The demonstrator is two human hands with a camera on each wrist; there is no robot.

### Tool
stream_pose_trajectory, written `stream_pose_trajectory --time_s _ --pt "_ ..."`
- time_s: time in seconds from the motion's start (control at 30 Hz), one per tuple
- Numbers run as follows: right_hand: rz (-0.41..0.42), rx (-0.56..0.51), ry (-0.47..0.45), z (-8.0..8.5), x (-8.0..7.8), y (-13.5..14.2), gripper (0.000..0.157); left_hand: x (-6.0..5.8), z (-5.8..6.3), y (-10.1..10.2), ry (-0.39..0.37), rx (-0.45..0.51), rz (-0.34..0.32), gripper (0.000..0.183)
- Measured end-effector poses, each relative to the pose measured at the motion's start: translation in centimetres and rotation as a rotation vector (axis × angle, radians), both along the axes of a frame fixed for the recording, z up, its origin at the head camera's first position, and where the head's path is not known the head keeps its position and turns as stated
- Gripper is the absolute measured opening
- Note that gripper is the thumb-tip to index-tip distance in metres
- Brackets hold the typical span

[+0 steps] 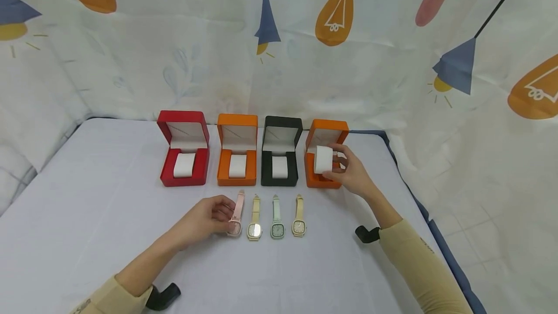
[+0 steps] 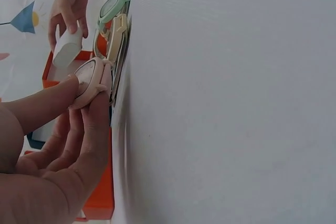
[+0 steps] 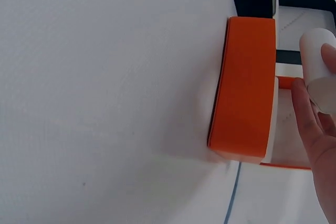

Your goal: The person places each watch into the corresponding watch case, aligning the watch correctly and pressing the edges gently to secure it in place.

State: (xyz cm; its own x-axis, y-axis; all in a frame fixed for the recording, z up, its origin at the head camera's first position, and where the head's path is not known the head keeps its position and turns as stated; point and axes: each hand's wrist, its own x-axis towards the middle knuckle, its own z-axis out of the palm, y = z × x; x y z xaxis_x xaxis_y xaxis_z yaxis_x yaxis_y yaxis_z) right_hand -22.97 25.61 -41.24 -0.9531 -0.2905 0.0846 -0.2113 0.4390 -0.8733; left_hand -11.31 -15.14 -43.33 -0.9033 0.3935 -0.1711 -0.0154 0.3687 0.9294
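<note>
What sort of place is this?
Perhaps a small curtained-off work corner: lamp-patterned cloth hangs behind a white-topped table, and watches and open boxes are set out in rows on it.

Here we're seeing a beige fabric sleeve [image 1: 124, 299] covering the left forearm, and a matching beige fabric sleeve [image 1: 420, 265] is clothing the right, creasing softly! A small dark marking [image 1: 427, 245] is showing on that right one. A stubby, bent black fitting [image 1: 165, 297] is jutting from the left cuff; a similar rounded black fitting [image 1: 367, 234] is poking out at the right!
</note>
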Motion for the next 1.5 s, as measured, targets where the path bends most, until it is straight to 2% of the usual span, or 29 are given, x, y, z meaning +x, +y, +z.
stream_pose_trajectory --time_s 0.37,0.63,0.87,1.13,1.5 --pt "0.009 0.024 -0.005 0.2 0.4 -0.7 0.076 -0.4 0.2 0.0 -0.02 0.073 0.064 0.043" --pt "0.029 0.039 0.01 -0.3 0.3 -1.1 0.074 -0.9 0.7 0.2 -0.038 0.099 0.157 0.044" --pt "0.069 0.04 0.036 -0.4 0.6 -1.5 0.074 -1.4 0.8 0.1 -0.057 0.182 0.163 0.047" --pt "0.076 0.037 0.019 -0.5 1.2 -2.3 0.075 -1.6 1.1 0.7 -0.079 0.216 0.212 0.051" --pt "0.133 0.023 0.018 -0.2 2.0 -3.8 0.078 -2.1 1.5 1.7 -0.079 0.26 0.215 0.053"
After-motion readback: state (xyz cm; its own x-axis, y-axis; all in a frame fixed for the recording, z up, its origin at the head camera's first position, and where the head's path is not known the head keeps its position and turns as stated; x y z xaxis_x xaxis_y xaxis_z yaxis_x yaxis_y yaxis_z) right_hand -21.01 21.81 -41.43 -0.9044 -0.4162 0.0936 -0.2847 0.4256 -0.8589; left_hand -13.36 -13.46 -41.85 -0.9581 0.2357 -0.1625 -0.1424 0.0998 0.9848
